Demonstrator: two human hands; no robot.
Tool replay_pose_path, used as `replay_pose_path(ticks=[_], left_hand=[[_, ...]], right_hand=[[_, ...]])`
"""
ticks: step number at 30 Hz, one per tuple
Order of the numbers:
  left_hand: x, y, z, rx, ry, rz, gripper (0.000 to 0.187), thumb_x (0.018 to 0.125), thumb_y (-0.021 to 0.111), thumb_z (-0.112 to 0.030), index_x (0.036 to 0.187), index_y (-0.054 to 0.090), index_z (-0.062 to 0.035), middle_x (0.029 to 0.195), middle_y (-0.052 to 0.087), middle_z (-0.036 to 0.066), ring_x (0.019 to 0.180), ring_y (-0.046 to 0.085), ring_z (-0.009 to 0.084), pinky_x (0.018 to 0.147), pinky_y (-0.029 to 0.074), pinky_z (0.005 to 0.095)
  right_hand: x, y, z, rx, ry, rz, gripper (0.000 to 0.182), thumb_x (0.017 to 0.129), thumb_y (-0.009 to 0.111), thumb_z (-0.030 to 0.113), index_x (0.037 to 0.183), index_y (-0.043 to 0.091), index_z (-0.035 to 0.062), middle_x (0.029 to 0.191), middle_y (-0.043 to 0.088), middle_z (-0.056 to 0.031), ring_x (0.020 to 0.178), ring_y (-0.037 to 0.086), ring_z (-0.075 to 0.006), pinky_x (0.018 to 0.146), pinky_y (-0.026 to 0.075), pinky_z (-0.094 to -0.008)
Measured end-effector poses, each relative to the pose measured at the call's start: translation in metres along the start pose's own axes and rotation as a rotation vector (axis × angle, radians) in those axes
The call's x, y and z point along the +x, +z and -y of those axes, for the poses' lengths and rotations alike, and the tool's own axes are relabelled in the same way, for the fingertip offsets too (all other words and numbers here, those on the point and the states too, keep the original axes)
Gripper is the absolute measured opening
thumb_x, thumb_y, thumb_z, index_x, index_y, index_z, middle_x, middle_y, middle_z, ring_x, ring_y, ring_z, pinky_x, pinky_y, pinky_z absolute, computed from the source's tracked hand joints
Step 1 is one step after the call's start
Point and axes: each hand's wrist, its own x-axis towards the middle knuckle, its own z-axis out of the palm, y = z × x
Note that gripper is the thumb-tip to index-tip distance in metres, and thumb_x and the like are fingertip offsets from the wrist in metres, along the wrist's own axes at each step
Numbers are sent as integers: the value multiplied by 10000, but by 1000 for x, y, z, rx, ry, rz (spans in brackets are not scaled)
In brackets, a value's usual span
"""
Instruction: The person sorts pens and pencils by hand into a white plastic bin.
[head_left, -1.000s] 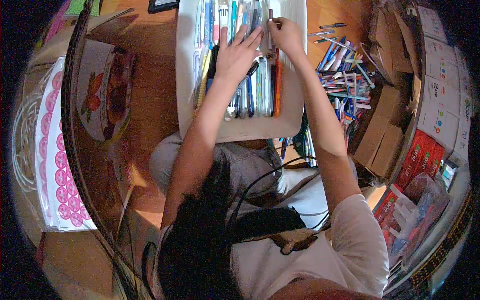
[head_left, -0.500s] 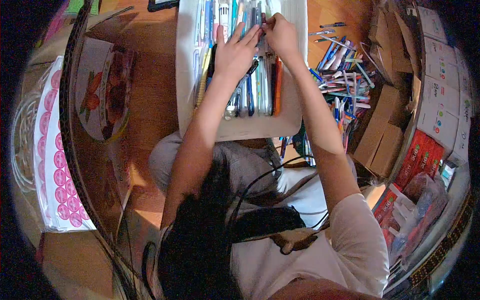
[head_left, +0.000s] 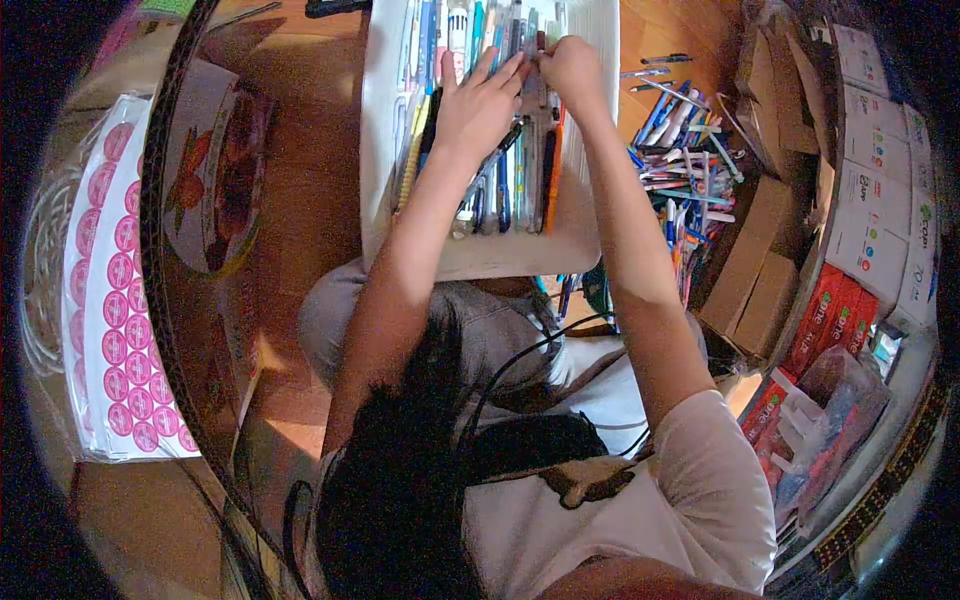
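A white plastic tray (head_left: 480,262) holds rows of pens and markers laid lengthwise. Over the upper rows lies my left hand (head_left: 478,112), fingers spread and resting on the pens. Close to its right, my right hand (head_left: 574,76) is closed in a pinch at a dark pen (head_left: 541,42), whose lower part is partly hidden by the fingers. Below the hands, an orange pen (head_left: 554,180) lies along the right side of the lower row. A yellow spiral-like strip (head_left: 411,150) is at the left of that row.
A loose heap of pens (head_left: 690,170) covers the wooden floor right of the tray. Beyond it stand an open cardboard box (head_left: 755,265) and stacked white cartons (head_left: 875,200). At the left is a sheet with pink round stickers (head_left: 125,320). A black cable (head_left: 520,350) crosses my lap.
My right hand has shifted slightly right and down, away from the left fingertips. The left hand stays spread on the pens. The whole view has turned a little.
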Motion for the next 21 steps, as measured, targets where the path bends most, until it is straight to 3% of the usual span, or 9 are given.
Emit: replay_pose_path(ticks=[8,16,19,21], left_hand=[[3,-1,6,-36,-19,1,448,844,493,-308,1266,420,-178,1324,391,-67,1246,323,143,998,81,614],[6,-4,9,-146,-30,-64,400,863,466,-282,1248,439,-179,1326,392,-18,1243,335,172,995,141,592],[11,-19,14,-249,-79,-138,335,855,476,-245,1182,503,-175,1267,451,23,1181,406,212,996,190,544],[12,-19,19,-285,-124,-126,313,846,488,-234,1151,527,-177,1239,472,38,1137,445,229,989,213,527]], right_hand=[[-5,-7,-7,131,-7,15,264,689,669,257,753,655,2,717,613,-207,718,609,-351,687,482,-414],[-32,-33,1,301,-144,-39,208,732,627,212,821,647,25,752,625,-185,711,613,-330,696,481,-383],[-70,-44,12,284,-211,210,146,739,615,164,825,638,48,818,626,-151,753,601,-314,710,474,-373],[-93,-42,15,276,-427,257,137,730,614,140,844,628,66,876,603,-123,802,581,-304,732,464,-371]])
